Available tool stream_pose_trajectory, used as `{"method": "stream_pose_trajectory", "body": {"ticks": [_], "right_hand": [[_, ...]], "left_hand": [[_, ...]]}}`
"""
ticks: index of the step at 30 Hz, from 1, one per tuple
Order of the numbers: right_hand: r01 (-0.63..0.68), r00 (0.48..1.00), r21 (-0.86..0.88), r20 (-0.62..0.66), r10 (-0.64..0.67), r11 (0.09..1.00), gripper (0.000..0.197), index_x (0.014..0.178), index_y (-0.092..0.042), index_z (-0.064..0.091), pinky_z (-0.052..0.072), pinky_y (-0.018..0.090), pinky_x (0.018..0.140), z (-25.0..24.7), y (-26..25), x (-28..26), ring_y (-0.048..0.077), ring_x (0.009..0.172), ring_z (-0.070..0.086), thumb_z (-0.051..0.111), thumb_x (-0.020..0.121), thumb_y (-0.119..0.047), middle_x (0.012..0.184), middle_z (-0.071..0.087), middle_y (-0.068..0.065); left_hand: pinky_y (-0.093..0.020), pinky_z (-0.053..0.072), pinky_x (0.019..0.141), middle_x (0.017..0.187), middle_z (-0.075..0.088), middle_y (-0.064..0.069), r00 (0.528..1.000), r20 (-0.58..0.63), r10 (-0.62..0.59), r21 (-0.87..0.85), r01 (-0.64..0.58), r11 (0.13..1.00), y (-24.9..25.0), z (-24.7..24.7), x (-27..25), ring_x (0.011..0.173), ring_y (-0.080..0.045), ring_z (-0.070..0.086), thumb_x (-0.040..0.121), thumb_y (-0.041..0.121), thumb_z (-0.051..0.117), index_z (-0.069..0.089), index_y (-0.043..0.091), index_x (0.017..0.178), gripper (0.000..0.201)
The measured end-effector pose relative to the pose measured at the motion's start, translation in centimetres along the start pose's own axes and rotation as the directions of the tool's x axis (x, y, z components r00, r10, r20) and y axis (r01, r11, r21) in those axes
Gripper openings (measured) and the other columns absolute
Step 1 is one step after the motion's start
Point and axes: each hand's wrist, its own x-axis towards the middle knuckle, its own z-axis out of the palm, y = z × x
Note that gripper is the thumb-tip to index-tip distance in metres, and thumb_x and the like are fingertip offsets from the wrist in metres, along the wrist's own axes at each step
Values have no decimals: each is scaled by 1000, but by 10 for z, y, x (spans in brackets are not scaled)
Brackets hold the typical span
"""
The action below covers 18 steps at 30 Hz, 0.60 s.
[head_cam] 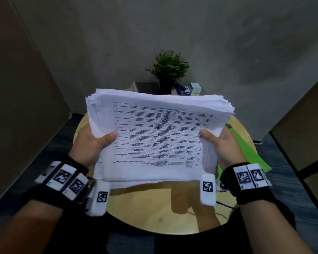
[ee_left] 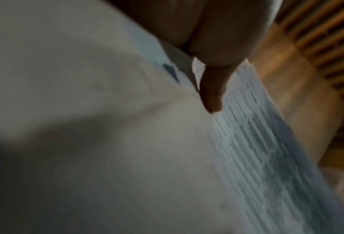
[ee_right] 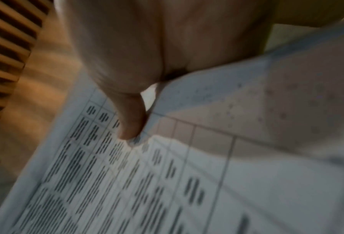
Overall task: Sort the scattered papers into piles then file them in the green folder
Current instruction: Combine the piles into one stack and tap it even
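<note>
A thick stack of white papers (head_cam: 160, 132) with a printed table on top is held up above the round wooden table (head_cam: 154, 208). My left hand (head_cam: 97, 143) grips its left edge, thumb on top and fingers hidden underneath. At the stack's right edge my right hand (head_cam: 220, 143) holds it the same way. The green folder (head_cam: 250, 151) lies on the table at the right, partly hidden behind the stack and my right hand. The wrist views are blurred: each shows a thumb pressing the papers (ee_left: 247, 142), (ee_right: 127, 182).
A potted green plant (head_cam: 168, 70) and a few small boxes (head_cam: 191, 88) stand at the table's far edge. A thin dark cable (head_cam: 226, 205) runs by my right wrist. Grey walls and brown panels surround the table.
</note>
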Motion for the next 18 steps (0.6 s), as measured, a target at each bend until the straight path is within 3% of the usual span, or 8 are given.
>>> {"method": "stream_pose_trajectory", "body": {"ticks": [2, 5, 7, 9, 12, 14, 16, 18], "right_hand": [[59, 991, -42, -116, -63, 997, 23, 104, -19, 66, 50, 44, 95, 6, 5, 3, 21, 103, 68, 67, 86, -5, 108, 72, 2], [190, 967, -38, -168, -194, 981, 24, 105, -14, 65, 52, 37, 87, 10, 10, 3, 21, 96, 68, 67, 86, -1, 103, 73, 1], [237, 960, -41, -142, -240, 971, 24, 98, -21, 70, 53, 36, 86, 5, 13, 3, 17, 94, 68, 68, 83, -2, 98, 74, -7], [222, 973, -36, -53, -223, 974, 30, 96, -27, 73, 52, 32, 87, -5, 22, 1, 13, 95, 67, 74, 76, -5, 98, 74, -10], [101, 993, 20, 63, -102, 995, 61, 110, -15, 65, 51, 24, 85, -20, 44, -4, 12, 98, 66, 88, 55, -24, 103, 73, -6], [57, 997, -8, 51, -56, 998, 70, 110, -10, 64, 51, 20, 81, -20, 55, -7, 9, 93, 68, 90, 50, -34, 97, 75, -7], [74, 997, -44, 20, -74, 996, 52, 104, -3, 66, 51, 17, 76, -16, 58, -7, 3, 83, 69, 85, 57, -15, 86, 75, -12], [102, 995, -43, -12, -103, 994, 40, 108, 7, 65, 51, 14, 73, -12, 55, -6, 1, 79, 69, 74, 69, 7, 81, 75, -14]], "left_hand": [[-45, 53, 94, 117, 71, -3, 993, -96, 64, 58, -59, 997, -8, 7, 1, 110, -25, 66, 76, 18, 76, 63, 9, 122, 49], [-38, 53, 93, 105, 70, 11, 971, -194, 140, 111, -120, 987, -8, 19, 3, 100, -10, 67, 85, 0, 70, 65, 21, 110, 32], [-26, 55, 84, 92, 72, 20, 966, -201, 163, 126, -140, 982, -9, 20, 2, 93, 1, 67, 86, -2, 68, 64, 27, 102, 34], [-19, 56, 77, 89, 73, 22, 984, -136, 116, 122, -100, 987, -18, 14, -6, 89, 3, 68, 84, -5, 68, 64, 22, 104, 33], [-37, 59, 81, 98, 76, 5, 999, -22, -37, 25, 38, 999, -40, 2, -21, 98, -21, 70, 75, -5, 76, 67, 16, 106, 38], [-42, 58, 84, 104, 75, -3, 998, -15, -57, -31, 57, 998, -48, -2, -25, 102, -30, 69, 68, 9, 84, 70, 17, 104, 40], [-48, 55, 90, 107, 74, -7, 998, -48, -50, -55, 47, 997, -52, 0, -25, 102, -30, 69, 63, 19, 87, 72, 18, 105, 44], [-55, 51, 94, 109, 74, -7, 995, -92, -30, -61, 25, 998, -51, 5, -22, 103, -30, 69, 69, 14, 83, 68, 16, 109, 43]]}}
